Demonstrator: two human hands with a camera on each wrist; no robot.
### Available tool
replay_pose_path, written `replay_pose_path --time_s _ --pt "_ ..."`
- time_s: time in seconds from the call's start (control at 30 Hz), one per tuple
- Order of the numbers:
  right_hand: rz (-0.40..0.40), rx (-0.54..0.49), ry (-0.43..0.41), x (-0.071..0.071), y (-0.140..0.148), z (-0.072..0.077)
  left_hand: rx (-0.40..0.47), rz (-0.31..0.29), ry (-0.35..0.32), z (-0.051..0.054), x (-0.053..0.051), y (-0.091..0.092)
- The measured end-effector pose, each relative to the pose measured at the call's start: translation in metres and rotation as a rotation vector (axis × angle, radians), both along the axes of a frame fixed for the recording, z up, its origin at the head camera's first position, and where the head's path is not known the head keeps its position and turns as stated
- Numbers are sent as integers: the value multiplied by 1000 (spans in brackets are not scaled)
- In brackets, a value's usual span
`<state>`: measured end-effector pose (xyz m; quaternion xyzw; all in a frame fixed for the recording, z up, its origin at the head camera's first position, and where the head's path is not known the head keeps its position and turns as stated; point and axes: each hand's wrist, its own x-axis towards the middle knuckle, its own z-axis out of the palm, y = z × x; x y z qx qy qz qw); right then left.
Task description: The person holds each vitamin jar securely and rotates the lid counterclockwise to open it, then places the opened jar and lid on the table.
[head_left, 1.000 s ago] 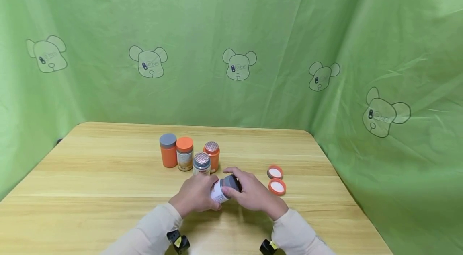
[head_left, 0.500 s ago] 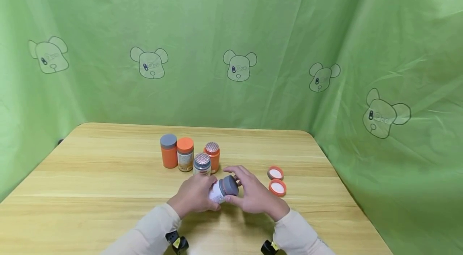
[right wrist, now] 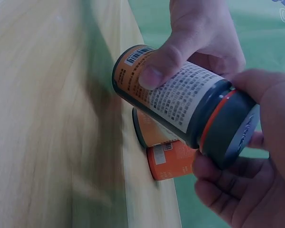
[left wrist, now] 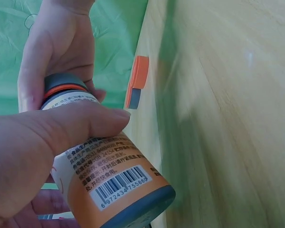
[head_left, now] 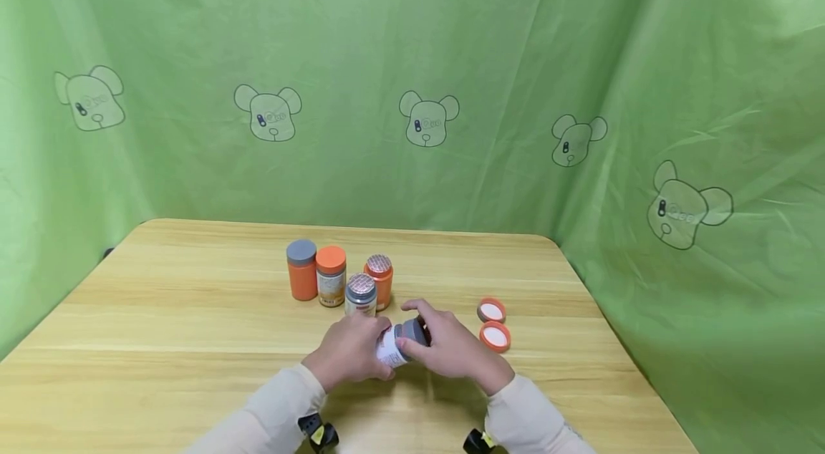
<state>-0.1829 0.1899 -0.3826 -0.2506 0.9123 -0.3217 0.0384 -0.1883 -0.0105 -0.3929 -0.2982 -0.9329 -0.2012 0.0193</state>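
Note:
A pill bottle (right wrist: 175, 95) with an orange and white label is held tilted above the table, its dark grey cap (right wrist: 230, 126) pointing to the right. My left hand (head_left: 351, 348) grips the bottle's body, thumb laid across the label. Around the cap curl the thumb and fingers of my right hand (head_left: 451, 345). An orange line shows between cap and neck in the right wrist view. Just beyond my left hand stands a grey-necked bottle (head_left: 361, 291) with a foil seal on top. Behind it is an orange bottle (head_left: 380, 282), also foil-sealed.
Further left stand an orange bottle with a grey cap (head_left: 301, 269) and a bottle with an orange cap (head_left: 331, 275). Two orange-rimmed lids, a farther lid (head_left: 492, 309) and a nearer lid (head_left: 495, 336), lie white side up right of my hands on the wooden table (head_left: 161, 339).
Half a second ago my right fingers were spread looser about the cap; now they have closed round it again, with the thumb farther forward. My left hand keeps its grip on the bottle.

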Motion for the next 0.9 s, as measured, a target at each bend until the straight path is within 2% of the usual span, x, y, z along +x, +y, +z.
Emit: replay_pose_path --time_s 0.2,0.33,0.5,0.73,0.9 --pt "91 -93 11 2 4 1 15 -3 2 -1 0 -2" --pt "110 -106 41 2 6 2 24 -1 5 0 0 -3" --pt "107 -106 74 1 7 3 22 8 5 1 -1 -4" --pt "81 -112 75 0 10 3 40 25 -27 1 -1 -8" --pt "54 -107 140 -1 15 -2 62 37 -49 -2 -3 -13"
